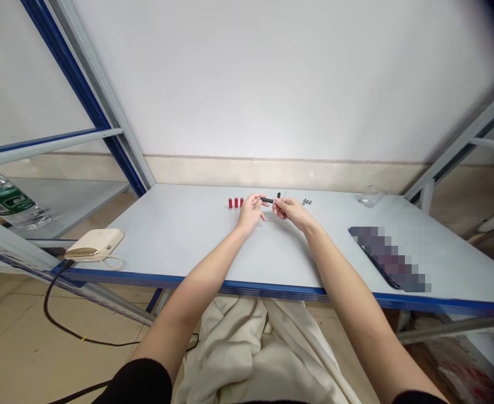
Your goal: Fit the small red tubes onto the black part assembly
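A slim black tube lies nearly level between my two hands, above the table. Its right end is pinched in the fingertips of my right hand. At the other end, the bent fingers of my left hand close on the tube, with the thumb lower down. Just left of that hand, several small red cylinders with pale bases stand in a row, partly hidden by the fingers. A short black piece shows behind my right hand. Several small silvery pieces lie to its right.
The grey table has a blue front edge. A clear cup lies at the back right, and a pixelated dark flat device at the front right. A cream power bank with a cable sits front left; a water bottle lies beyond the frame.
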Motion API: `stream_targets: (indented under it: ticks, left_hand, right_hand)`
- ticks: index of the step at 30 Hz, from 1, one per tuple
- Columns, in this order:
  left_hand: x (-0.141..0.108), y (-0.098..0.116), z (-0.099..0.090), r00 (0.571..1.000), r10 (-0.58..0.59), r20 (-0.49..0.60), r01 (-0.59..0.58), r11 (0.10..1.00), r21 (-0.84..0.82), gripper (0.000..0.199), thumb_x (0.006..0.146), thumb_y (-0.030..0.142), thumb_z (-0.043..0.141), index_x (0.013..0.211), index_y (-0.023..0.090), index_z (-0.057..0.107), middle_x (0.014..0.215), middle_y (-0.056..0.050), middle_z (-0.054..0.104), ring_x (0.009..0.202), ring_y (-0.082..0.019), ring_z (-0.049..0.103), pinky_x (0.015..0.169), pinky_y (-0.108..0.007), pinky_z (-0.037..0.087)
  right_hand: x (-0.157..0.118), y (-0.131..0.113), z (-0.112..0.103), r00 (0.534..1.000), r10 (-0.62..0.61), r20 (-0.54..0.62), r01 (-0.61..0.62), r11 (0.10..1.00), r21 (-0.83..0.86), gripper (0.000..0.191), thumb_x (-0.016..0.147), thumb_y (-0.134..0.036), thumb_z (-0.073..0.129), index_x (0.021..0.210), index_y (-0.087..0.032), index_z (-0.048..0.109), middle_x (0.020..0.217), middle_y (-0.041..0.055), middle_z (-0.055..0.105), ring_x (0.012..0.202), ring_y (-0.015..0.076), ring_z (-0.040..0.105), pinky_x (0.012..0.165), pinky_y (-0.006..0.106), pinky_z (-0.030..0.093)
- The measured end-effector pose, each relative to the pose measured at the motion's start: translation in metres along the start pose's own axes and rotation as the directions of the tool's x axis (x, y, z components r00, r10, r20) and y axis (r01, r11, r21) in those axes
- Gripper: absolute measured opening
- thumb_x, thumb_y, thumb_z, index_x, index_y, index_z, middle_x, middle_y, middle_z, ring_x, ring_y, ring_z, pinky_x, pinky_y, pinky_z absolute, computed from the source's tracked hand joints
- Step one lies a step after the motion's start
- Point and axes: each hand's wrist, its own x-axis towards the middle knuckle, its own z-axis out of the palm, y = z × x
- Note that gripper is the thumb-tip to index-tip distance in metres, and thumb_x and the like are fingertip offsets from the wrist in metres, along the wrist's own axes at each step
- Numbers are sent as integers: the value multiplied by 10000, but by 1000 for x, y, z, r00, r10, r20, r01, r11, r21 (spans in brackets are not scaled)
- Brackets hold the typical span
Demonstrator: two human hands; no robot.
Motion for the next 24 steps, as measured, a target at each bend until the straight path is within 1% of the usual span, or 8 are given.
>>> stream_targets:
  ticks: [3,7,11,13,17,21,24]
  left_hand:
    - [1,-1,0,1000,11,0,-11,1000,8,205,865,125,369,1014,139,510,842,-45,633,404,-35,487,412,-166,397]
    - [0,-2,-1,1000,11,2,-11,999,31,195,872,153,378,1017,147,508,852,-42,641,386,-29,483,420,-166,397]
    - [1,-2,-2,1000,-22,-8,23,999,48,182,885,210,396,1014,150,509,833,-38,647,378,-26,472,418,-162,379]
    - [1,-2,-3,999,-37,-29,38,998,50,177,886,272,423,968,145,514,796,-32,644,380,-28,468,411,-158,359]
    - [3,-3,-5,993,-57,-100,62,997,45,273,865,401,461,808,137,503,691,-22,619,367,-33,449,398,-167,321]
    - [4,-3,-5,992,-53,-116,57,998,28,307,847,427,487,744,138,498,633,-11,596,366,-40,446,402,-181,314]
    - [5,-2,-6,988,-35,-148,39,999,23,322,838,442,495,722,142,490,615,0,586,366,-40,437,403,-184,317]
  right_hand:
    - [-1,-2,0,999,-45,-23,43,995,-91,394,740,-548,538,695,-157,545,667,22,575,506,78,415,505,235,330]
    - [-3,-5,-1,989,-131,-65,113,966,-233,301,763,-458,536,724,-160,547,729,35,608,523,85,444,548,245,363]
    - [-4,-6,-3,984,-155,-92,119,942,-313,265,770,-426,537,764,-161,554,747,38,617,523,89,452,571,255,380]
    - [-4,-6,-4,982,-157,-101,115,937,-331,277,761,-437,549,783,-161,559,755,41,617,529,93,458,576,260,387]
    - [-5,-6,-4,985,-146,-89,113,946,-303,331,737,-478,579,820,-159,563,761,44,608,536,95,460,569,261,400]
    - [-5,-7,-2,994,-106,-18,98,957,-272,357,749,-509,559,799,-156,571,710,37,604,519,88,433,542,246,382]
    - [-4,-4,-2,998,-65,-2,62,956,-287,330,725,-475,598,805,-155,587,692,32,608,522,89,436,540,241,371]
